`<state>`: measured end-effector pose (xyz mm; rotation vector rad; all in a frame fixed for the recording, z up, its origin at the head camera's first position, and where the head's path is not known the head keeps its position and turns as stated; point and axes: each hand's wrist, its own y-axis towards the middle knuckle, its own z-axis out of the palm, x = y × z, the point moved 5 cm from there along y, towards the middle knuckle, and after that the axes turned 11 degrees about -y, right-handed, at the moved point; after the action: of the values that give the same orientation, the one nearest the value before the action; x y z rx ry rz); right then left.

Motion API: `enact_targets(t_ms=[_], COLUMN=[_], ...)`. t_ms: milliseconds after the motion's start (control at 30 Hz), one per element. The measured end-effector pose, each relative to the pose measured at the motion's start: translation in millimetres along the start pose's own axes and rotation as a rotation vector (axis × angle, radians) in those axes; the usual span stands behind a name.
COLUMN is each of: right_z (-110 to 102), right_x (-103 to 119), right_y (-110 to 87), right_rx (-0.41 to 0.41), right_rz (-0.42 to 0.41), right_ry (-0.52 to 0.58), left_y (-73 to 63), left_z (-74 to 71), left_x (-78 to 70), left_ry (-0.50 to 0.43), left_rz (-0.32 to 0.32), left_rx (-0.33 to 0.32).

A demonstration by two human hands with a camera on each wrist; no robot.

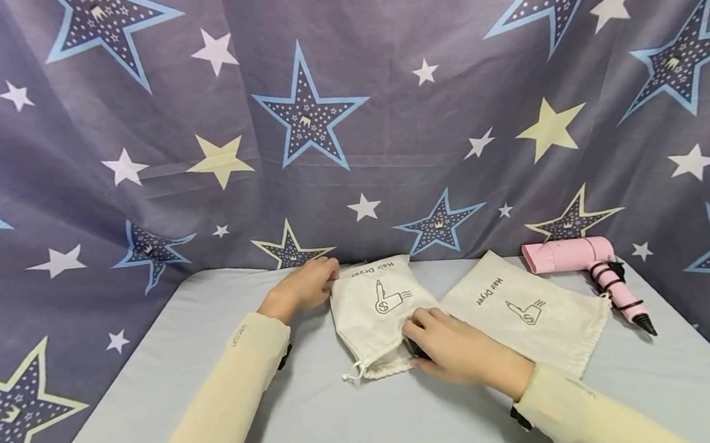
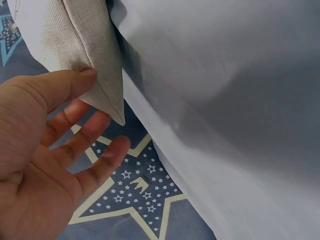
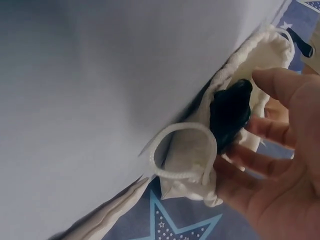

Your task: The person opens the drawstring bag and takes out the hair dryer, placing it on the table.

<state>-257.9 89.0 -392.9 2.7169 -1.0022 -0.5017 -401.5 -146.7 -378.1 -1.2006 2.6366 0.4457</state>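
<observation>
A cream drawstring bag [image 1: 381, 311] printed "Hair Dryer" lies at the table's middle, its mouth toward me. At its far left corner is my left hand [image 1: 302, 286]; in the left wrist view the thumb and forefinger [image 2: 75, 82] pinch the cloth [image 2: 92, 42]. My right hand [image 1: 453, 344] is at the right side of the mouth. Seen from the right wrist, a dark object [image 3: 230, 115] sits in the opening, its kind unclear. The right fingers [image 3: 270, 130] touch the bag's edge around it, with the thumb apart. A white cord loop [image 3: 182, 175] hangs out.
A second "Hair Dryer" bag [image 1: 524, 308] lies flat to the right. Beyond it is a pink hair dryer [image 1: 570, 255] with its black cord wound on the handle. The pale table [image 1: 343, 429] meets a star-patterned curtain [image 1: 351, 179] at the back.
</observation>
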Motion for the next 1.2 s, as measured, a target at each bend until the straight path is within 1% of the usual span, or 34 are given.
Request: enact_targets(t_ms=[133,233,300,400,533,667,833,967,1100,1200], right_z=[5,8,9,11,12,13,14,14,13,11], right_x=[1,1,1,1,2,1,1,2,3,4], right_y=[4.9,8.0,9.6,11.7,14.1,15.7,16.9,16.9,14.6,13.5], right_rx=[0.050,0.085,0.093,0.092,0.077,0.080,0.094,0.103,0.076,0.046], right_rz=[0.030,0.065,0.082,0.094,0.100,0.109,0.130,0.148,0.162,0.177], right_ry=[-0.027,-0.029,-0.018,0.002,0.052,0.092,0.112,0.103,0.088,0.062], left_y=[4.0,7.9,10.1,11.9,12.7,13.5,12.7,11.6,11.0,12.1], left_z=[0.3,2.1,3.5,4.7,6.2,8.0,9.7,10.7,11.9,11.4], left_x=[1.5,3.0,3.5,3.0,2.2,3.3,5.4,8.5,11.6,12.9], left_ry=[0.004,0.018,0.026,0.027,0.016,0.009,0.005,0.012,0.022,0.012], left_rz=[0.009,0.020,0.035,0.074,0.150,0.216,0.268,0.272,0.264,0.260], left_rx=[-0.008,0.000,0.010,0.014,-0.003,-0.023,-0.040,-0.045,-0.055,-0.064])
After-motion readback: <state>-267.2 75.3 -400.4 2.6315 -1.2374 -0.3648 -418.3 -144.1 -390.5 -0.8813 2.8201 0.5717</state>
